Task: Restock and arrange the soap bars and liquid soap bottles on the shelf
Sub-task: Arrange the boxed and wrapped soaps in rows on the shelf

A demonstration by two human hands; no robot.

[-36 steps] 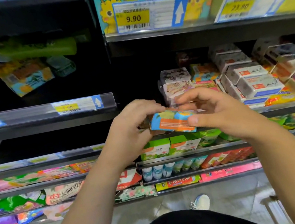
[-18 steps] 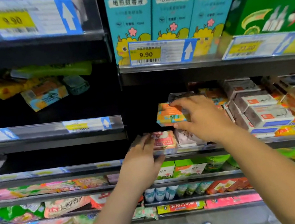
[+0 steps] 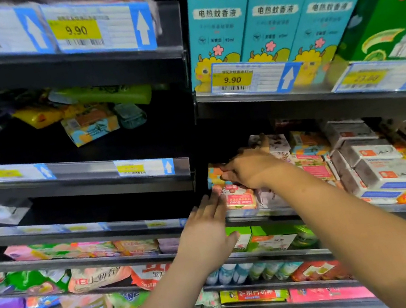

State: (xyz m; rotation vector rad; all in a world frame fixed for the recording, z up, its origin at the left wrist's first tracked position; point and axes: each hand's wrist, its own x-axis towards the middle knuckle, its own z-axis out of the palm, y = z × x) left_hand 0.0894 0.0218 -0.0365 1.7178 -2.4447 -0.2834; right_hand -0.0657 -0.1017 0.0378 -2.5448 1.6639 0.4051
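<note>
Stacking step: right hand (image 3: 250, 169) grips the orange-blue soap box (image 3: 213, 177), set on the pink soap box (image 3: 241, 198) at left end of the shelf (image 3: 264, 214), left hand (image 3: 208, 234) flat, holding nothing, just beside it; next move prob. needs a gentle release & squaring the edges.

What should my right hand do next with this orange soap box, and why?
Probably let go: the right hand pinches the orange and blue soap box, which seems to sit on the pink soap box the left hand touches.

soap boxes (image 3: 239, 197): glossy printed card | shelf (image 3: 296, 106): dark matt metal
</note>
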